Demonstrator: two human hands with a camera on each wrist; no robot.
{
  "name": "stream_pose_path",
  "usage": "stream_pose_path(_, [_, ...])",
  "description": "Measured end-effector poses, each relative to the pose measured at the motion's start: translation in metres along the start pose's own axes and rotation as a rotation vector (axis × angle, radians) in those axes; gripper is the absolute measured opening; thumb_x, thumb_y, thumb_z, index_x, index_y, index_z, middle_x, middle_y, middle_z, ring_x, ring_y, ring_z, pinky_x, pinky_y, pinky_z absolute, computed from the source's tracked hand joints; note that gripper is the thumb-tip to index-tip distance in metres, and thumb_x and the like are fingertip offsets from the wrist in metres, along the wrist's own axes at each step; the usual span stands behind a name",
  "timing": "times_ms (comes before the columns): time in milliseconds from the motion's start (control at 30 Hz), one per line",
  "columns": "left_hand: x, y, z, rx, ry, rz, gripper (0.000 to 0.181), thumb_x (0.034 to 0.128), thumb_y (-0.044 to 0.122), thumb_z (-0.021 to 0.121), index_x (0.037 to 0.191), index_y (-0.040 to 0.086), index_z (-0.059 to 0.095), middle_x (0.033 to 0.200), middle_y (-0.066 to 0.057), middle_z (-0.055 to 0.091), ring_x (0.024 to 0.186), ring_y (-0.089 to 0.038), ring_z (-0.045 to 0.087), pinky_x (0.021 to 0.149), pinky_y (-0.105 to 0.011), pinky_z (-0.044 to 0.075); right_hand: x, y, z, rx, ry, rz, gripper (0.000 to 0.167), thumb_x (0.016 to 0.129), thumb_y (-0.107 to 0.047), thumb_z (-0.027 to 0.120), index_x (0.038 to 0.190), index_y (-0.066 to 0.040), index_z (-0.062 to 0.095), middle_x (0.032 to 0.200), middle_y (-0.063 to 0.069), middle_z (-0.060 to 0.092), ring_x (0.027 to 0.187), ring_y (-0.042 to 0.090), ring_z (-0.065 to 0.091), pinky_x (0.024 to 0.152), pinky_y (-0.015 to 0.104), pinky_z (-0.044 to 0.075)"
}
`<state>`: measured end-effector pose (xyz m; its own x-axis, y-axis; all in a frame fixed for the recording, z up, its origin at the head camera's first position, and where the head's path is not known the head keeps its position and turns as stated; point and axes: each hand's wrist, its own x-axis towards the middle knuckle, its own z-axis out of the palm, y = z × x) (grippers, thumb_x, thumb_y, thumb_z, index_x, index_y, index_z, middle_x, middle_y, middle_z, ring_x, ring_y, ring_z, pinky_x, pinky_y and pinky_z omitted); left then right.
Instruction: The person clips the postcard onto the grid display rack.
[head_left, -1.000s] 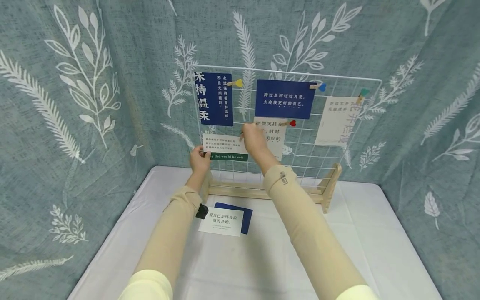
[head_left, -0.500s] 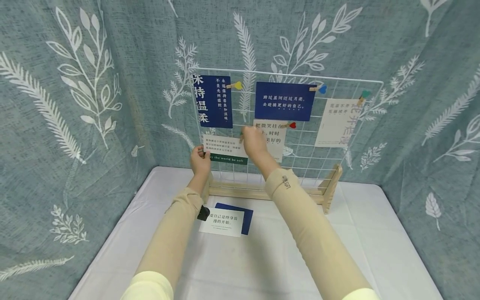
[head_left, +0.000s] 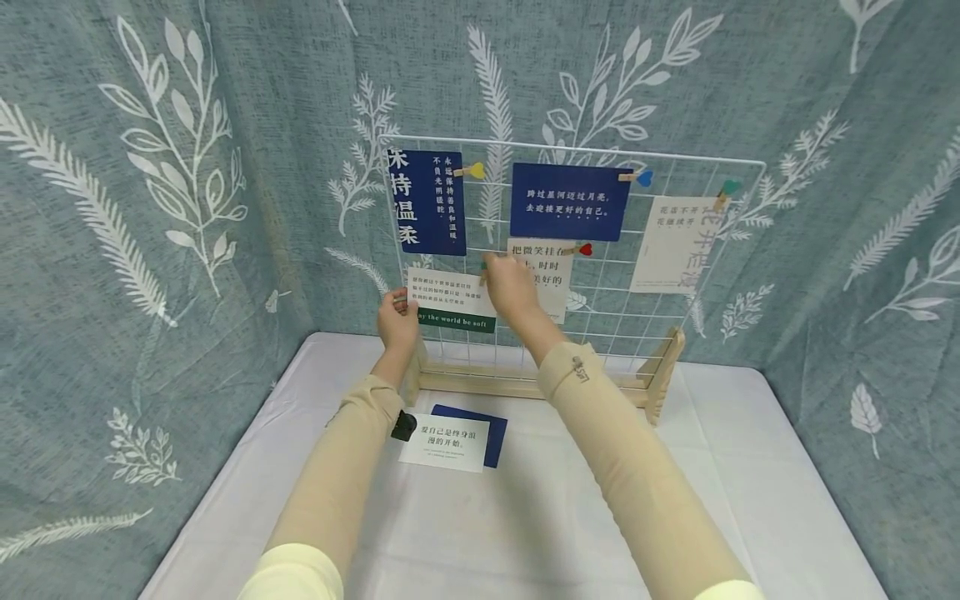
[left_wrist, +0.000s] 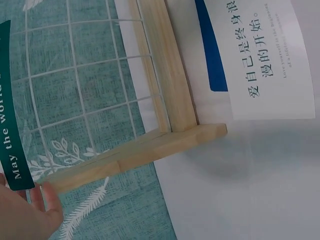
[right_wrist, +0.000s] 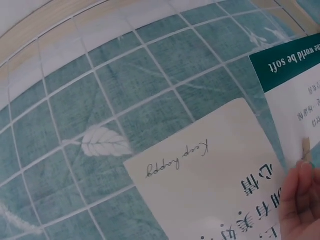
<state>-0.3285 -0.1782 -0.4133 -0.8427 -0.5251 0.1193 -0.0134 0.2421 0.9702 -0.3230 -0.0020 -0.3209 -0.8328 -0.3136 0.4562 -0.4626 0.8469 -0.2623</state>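
A white postcard with a green band stands against the lower left of a white wire grid. My left hand pinches its left edge; in the left wrist view that hand is at the corner of the green band. At the card's right edge my right hand pinches a small wooden clothespin, seen best in the right wrist view and mostly covered by the fingers. Right beside this hand hangs another white card with printed writing, held by a red heart clothespin.
Two blue cards, an upright one and a wide one, and a white card hang clipped higher up. A wooden base carries the grid. On the white table a white card overlaps a blue card.
The green-banded card has dropped slightly and tilts a little more, its right end lower. Both hands keep their places on its edges, with only slight movement.
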Motion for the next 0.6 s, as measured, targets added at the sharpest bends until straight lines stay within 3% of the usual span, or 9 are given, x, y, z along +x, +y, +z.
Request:
stream_pose_path(133, [-0.004, 0.005, -0.004, -0.008, 0.008, 0.014, 0.024, 0.0936, 0.016, 0.058, 0.117, 0.009, 0.058, 0.109, -0.015, 0.063, 0.101, -0.027, 0.060, 0.087, -0.038, 0.051, -0.004, 0.001, -0.003, -0.025, 0.016, -0.035, 0.023, 0.093, -0.008, 0.056, 0.113, 0.000, 0.063, 0.097, 0.014, 0.072, 0.080, 0.027, 0.069, 0.069, 0.030, 0.057])
stream_pose_path(167, [-0.007, 0.009, -0.005, -0.012, 0.009, 0.016, 0.024, 0.0940, 0.016, 0.058, 0.117, 0.008, 0.057, 0.110, -0.016, 0.063, 0.102, -0.028, 0.059, 0.087, -0.038, 0.050, -0.004, 0.001, -0.003, -0.027, 0.024, -0.046, 0.022, 0.093, -0.007, 0.056, 0.112, 0.000, 0.064, 0.096, 0.014, 0.072, 0.080, 0.028, 0.068, 0.068, 0.031, 0.057])
stream_pose_path(200, [-0.016, 0.022, -0.009, 0.019, -0.005, -0.013, 0.026, 0.0955, 0.012, 0.054, 0.121, 0.005, 0.055, 0.116, -0.021, 0.060, 0.108, -0.033, 0.057, 0.093, -0.043, 0.048, -0.005, 0.001, -0.003, -0.031, 0.031, -0.056, 0.022, 0.092, -0.007, 0.057, 0.112, 0.000, 0.064, 0.096, 0.014, 0.072, 0.079, 0.028, 0.068, 0.067, 0.030, 0.057])
stream_pose_path(333, [-0.026, 0.034, -0.014, 0.019, -0.012, 0.007, 0.028, 0.0965, 0.012, 0.052, 0.123, 0.002, 0.054, 0.117, -0.022, 0.059, 0.110, -0.034, 0.056, 0.093, -0.043, 0.047, -0.006, 0.002, -0.005, -0.034, 0.055, -0.078, 0.021, 0.091, -0.006, 0.058, 0.109, -0.001, 0.065, 0.095, 0.014, 0.072, 0.078, 0.026, 0.067, 0.065, 0.030, 0.056])
stream_pose_path(500, [-0.025, 0.033, -0.016, 0.033, -0.014, 0.026, 0.030, 0.0960, 0.013, 0.053, 0.123, 0.001, 0.054, 0.116, -0.023, 0.059, 0.109, -0.036, 0.056, 0.093, -0.043, 0.047, -0.009, 0.003, -0.007, -0.035, 0.053, -0.076, 0.020, 0.089, -0.006, 0.060, 0.108, -0.003, 0.066, 0.097, 0.012, 0.072, 0.080, 0.025, 0.067, 0.067, 0.030, 0.055])
stream_pose_path(600, [-0.018, 0.023, -0.017, 0.014, -0.008, 0.030, 0.028, 0.0942, 0.015, 0.057, 0.120, 0.004, 0.058, 0.112, -0.021, 0.062, 0.106, -0.033, 0.059, 0.093, -0.042, 0.048, -0.011, 0.004, -0.007, -0.034, 0.050, -0.082, 0.019, 0.088, -0.006, 0.061, 0.106, -0.004, 0.067, 0.098, 0.012, 0.072, 0.081, 0.025, 0.067, 0.068, 0.031, 0.055])
